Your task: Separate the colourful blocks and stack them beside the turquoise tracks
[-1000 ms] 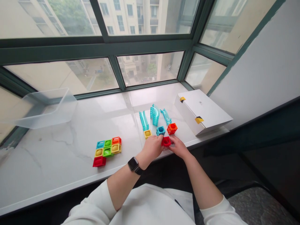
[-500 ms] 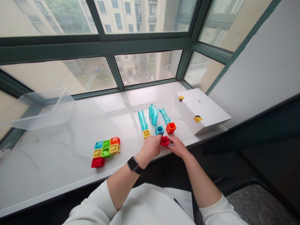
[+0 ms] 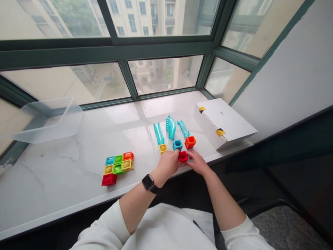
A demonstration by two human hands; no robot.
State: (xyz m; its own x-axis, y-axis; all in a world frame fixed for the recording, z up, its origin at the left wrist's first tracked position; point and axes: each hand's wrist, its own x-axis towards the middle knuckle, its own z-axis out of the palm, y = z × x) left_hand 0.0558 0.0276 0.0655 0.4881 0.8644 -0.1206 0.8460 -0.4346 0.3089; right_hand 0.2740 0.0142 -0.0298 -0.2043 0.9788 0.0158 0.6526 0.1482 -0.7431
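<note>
A red hollow block (image 3: 183, 157) stands near the sill's front edge between my two hands. My left hand (image 3: 168, 164) is closed against its left side, with the thumb at the block. On its other side, the fingertips of my right hand (image 3: 198, 162) touch the block. Just beyond are a blue block (image 3: 177, 144), an orange block (image 3: 190, 142) and a yellow block (image 3: 163, 149), partly behind my left hand. Farther back lie clear turquoise track pieces: a straight stack (image 3: 159, 133), a curved stack (image 3: 171, 127) and a narrower piece (image 3: 183, 128).
To the left, several coloured blocks (image 3: 118, 168) sit grouped together on the white marbled sill (image 3: 65, 177). A clear plastic bin (image 3: 52, 130) stands at the far left. The white box (image 3: 227, 119) with yellow-black tabs is at the right, by the wall. Windows border the back.
Both hands stay at the red block with almost no visible movement. The whole view has shifted very slightly.
</note>
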